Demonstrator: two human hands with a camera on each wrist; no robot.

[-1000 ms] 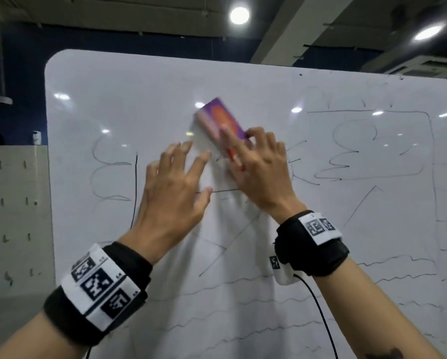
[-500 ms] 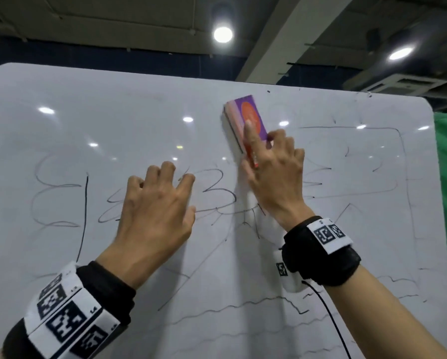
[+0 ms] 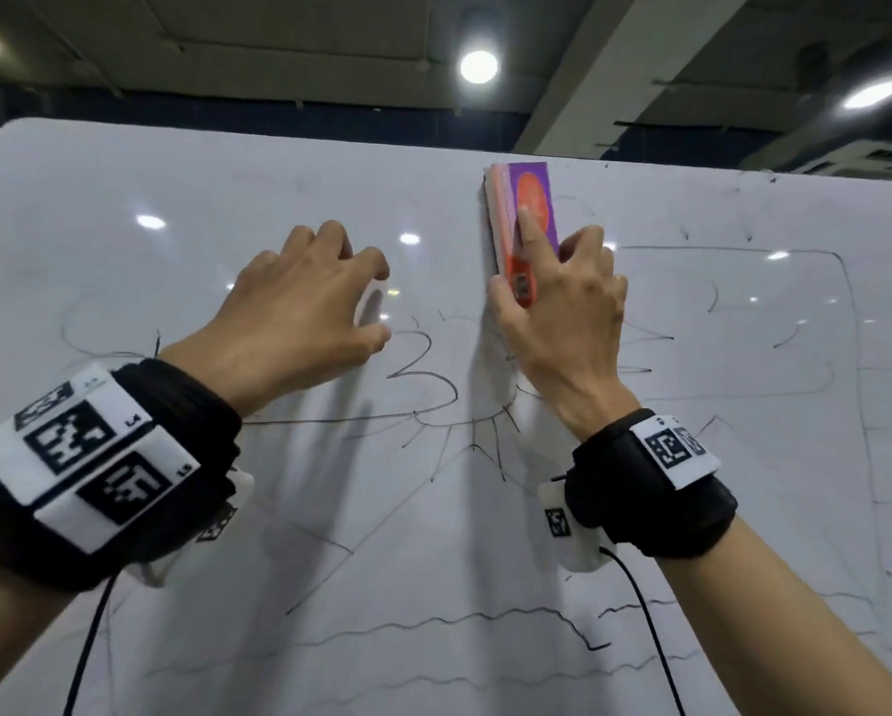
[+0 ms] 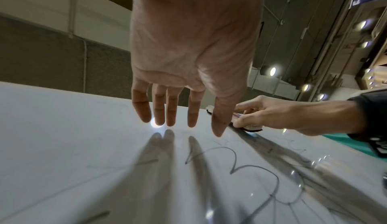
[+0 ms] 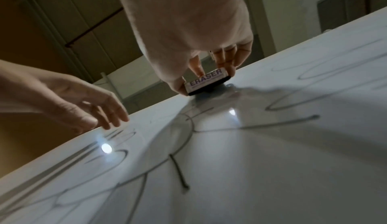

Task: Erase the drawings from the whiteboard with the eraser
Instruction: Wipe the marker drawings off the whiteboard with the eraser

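Note:
The whiteboard (image 3: 175, 188) fills the head view and carries thin black drawings, among them a 3-shaped squiggle (image 3: 423, 374) in the middle. My right hand (image 3: 542, 261) grips the purple and orange eraser (image 3: 529, 198), index finger laid along its back, thumb and other fingers on its sides. The eraser stands upright, pad flat on the board, its top at the board's upper edge. The right wrist view shows the eraser (image 5: 206, 82) pinched by my right hand (image 5: 206, 78). My left hand (image 3: 366, 297) is spread with its fingertips at the board, left of the eraser, holding nothing.
A rectangle outline (image 3: 841, 281) with scribbles inside fills the board's right part. Wavy lines (image 3: 485, 620) cross its lower part. Black cables (image 3: 650, 612) hang from my wristbands. Ceiling lamps (image 3: 479, 67) glare above the board's top edge. A green surface (image 4: 345, 139) lies beyond the board.
My right hand slid the eraser up the board to the top edge and turned it upright. My left hand went up the board with it.

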